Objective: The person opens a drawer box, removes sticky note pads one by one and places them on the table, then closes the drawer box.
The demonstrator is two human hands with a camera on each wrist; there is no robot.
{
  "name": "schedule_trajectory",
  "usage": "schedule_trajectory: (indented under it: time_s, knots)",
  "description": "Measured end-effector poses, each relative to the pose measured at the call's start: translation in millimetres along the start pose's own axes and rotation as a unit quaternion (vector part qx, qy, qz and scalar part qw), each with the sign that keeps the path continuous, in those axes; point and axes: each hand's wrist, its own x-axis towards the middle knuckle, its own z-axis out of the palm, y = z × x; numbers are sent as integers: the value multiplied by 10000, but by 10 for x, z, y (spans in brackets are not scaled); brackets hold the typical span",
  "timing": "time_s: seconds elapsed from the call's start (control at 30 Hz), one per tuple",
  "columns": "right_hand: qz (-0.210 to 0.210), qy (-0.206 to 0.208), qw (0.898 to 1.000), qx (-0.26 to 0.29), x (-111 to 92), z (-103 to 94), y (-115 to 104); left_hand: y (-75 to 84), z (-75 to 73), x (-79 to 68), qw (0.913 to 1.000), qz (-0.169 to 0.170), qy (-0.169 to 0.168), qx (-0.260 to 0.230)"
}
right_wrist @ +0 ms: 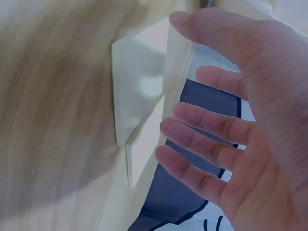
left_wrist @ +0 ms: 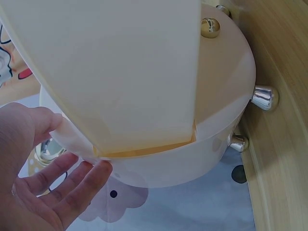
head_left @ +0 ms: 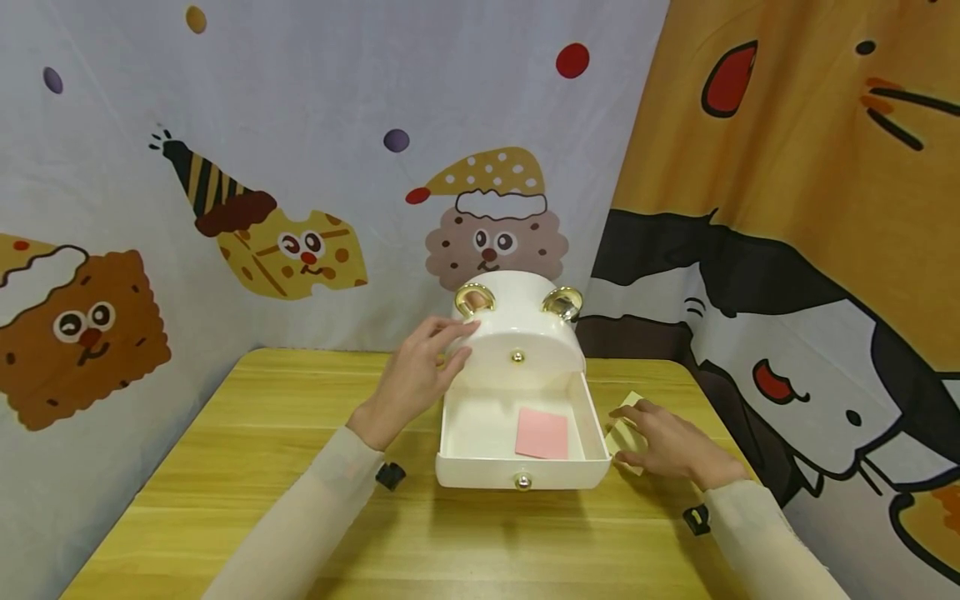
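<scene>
A white storage box (head_left: 517, 312) with two gold ring ears stands on the table, its lower drawer (head_left: 476, 472) pulled out toward me. Inside the drawer, on its right side, lies a pink sticky note pad (head_left: 542, 433). My left hand (head_left: 408, 379) is at the box's upper left side, thumb and fingers spread; in the left wrist view its fingertips (left_wrist: 103, 168) meet the box's white shell beside the drawer. To the right of the drawer, two pale yellow sticky note pads (right_wrist: 137, 82) lie partly overlapping. Over them hovers my right hand (head_left: 671, 442), fingers apart and holding nothing.
The wooden table (head_left: 300, 433) has its back edge close to a patterned cloth backdrop (head_left: 315, 108). At right hangs an orange cartoon cloth (head_left: 825, 192). A small gold knob (head_left: 517, 357) marks the upper front, and another knob (head_left: 522, 481) sticks out from the drawer front.
</scene>
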Motion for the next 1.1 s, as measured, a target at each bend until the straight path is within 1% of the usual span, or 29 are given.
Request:
schedule_trajectory:
  time_s: [0.17,0.47,0.67,0.97,1.1]
  knots:
    - [-63,113,9999,-72,14,-44,-8,2,0,6,10000,47,52,14]
    - [-45,170,9998,-53,-3,-142,-65,15,-12,11,10000,-13,-24,-1]
    - [-131,395,9991,-68,-30,-206,-77,19,-8,10,9999,-91,-91,6]
    - [-488,795,9956,-104,-53,-372,-181,36,-20,15,9995,-146,-201,177]
    - [-684,963,9929,-146,-56,-461,-248,38,-24,35,9995,-105,-186,244]
